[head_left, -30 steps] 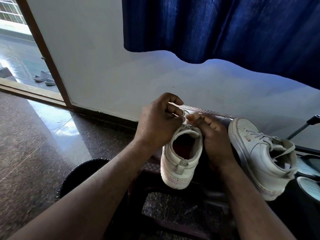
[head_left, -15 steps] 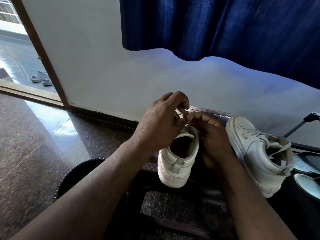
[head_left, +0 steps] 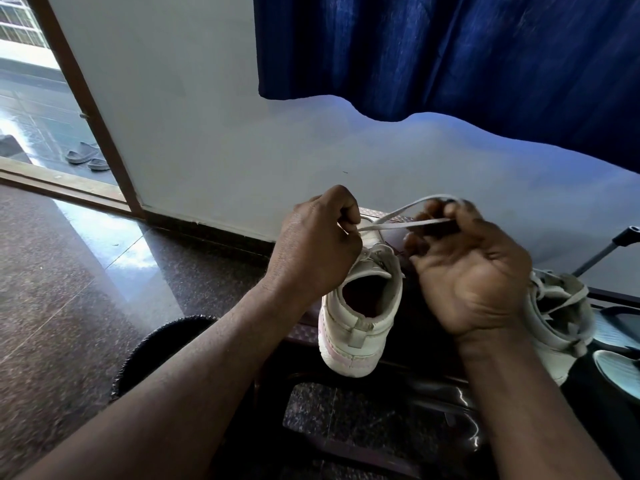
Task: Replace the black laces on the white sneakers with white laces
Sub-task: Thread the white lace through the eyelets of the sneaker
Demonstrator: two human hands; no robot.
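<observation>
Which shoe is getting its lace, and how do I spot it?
Look under the blue curtain to the two white sneakers by the wall. It is the middle sneaker, heel toward the camera, between the left hand and right hand. Only this one has a white lace stretched from it, pinched by both hands; the other sneaker lies at the right.

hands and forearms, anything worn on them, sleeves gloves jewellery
Nothing worn. The bare left hand and bare right hand carry no gloves, rings or watch, and the left forearm and right forearm are uncovered to the frame's edge, no sleeve visible.
</observation>
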